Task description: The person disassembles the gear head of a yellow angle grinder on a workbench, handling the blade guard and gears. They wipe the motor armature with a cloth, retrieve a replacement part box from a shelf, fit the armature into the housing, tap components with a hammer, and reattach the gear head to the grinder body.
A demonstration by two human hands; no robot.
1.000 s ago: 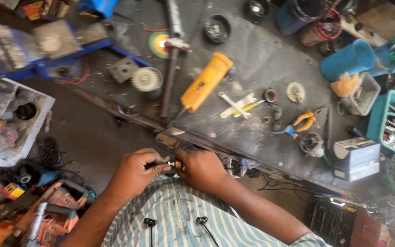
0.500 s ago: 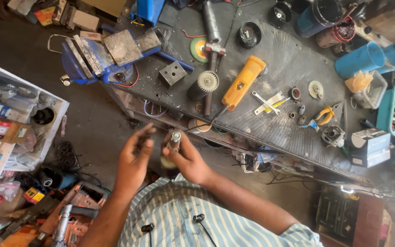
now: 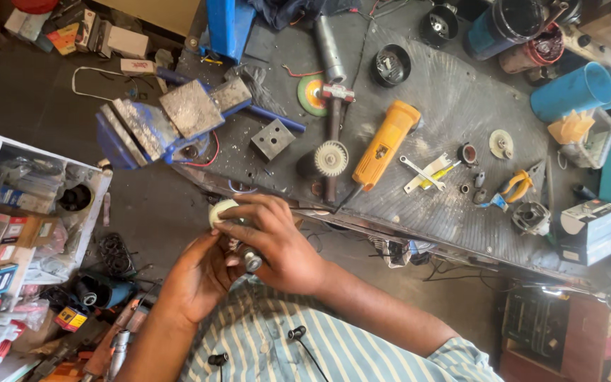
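My left hand (image 3: 199,276) and my right hand (image 3: 270,237) meet in front of my chest, below the near edge of a metal workbench (image 3: 419,106). Together they hold a small motor part (image 3: 245,253): a pale round end shows at the fingertips of my right hand and a short metal shaft end pokes out between the palms. My right hand lies over the top of the part, my left cups it from below. Most of the part is hidden by the fingers.
On the bench lie a blue vise (image 3: 160,124), a yellow power-tool body (image 3: 385,145), a white gear on a shaft (image 3: 331,157), a steel block (image 3: 273,138), wrenches (image 3: 424,173) and orange-handled pliers (image 3: 514,187). Shelves of boxes (image 3: 8,233) stand at the left. Tools litter the floor.
My hands have closed together on the part, the right now covering it from above. The camera view has shifted, so the bench sits further right and the vise is in full view.
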